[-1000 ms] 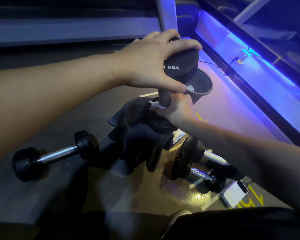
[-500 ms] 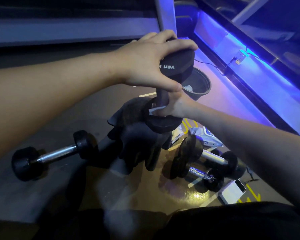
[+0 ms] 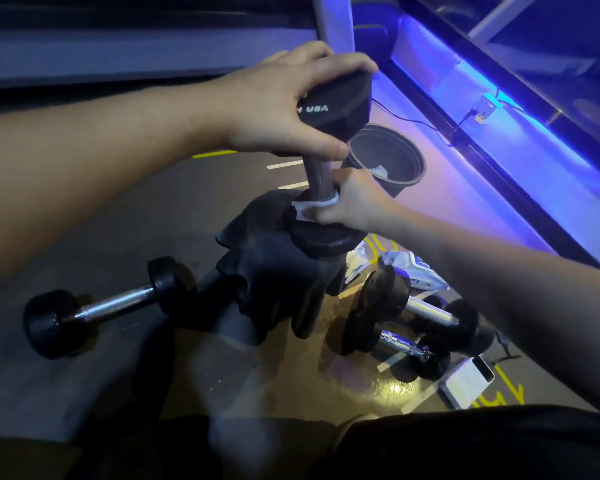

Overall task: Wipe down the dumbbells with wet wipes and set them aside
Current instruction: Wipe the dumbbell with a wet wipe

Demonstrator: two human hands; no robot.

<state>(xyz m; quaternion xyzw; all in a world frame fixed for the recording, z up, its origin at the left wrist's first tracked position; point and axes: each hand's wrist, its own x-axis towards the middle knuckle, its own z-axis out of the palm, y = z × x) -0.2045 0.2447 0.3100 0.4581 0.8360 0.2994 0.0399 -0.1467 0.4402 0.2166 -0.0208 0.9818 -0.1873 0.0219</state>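
A black hex dumbbell [image 3: 340, 105] stands upright, its lower head resting on a dark rubbery mass [image 3: 274, 271]. My left hand [image 3: 284, 109] grips its top head. My right hand [image 3: 350, 202] is wrapped around the bottom of the steel handle, pressing a white wet wipe [image 3: 309, 206] against it. A round-headed dumbbell [image 3: 108, 306] lies on the floor at the left. Two more dumbbells [image 3: 413, 317] lie at the right. A wet wipe pack [image 3: 416, 268] sits behind them.
A dark bin [image 3: 406, 181] with a used wipe inside stands behind the upright dumbbell. A white phone-like device [image 3: 468, 381] lies on the floor at right. A blue-lit ledge [image 3: 499, 109] runs along the right, and a grey post [image 3: 333, 19] rises at the back.
My right hand with the wipe has shifted on the lower handle, and my right forearm has swung aside, uncovering the wipe pack. The left hand keeps its grip.
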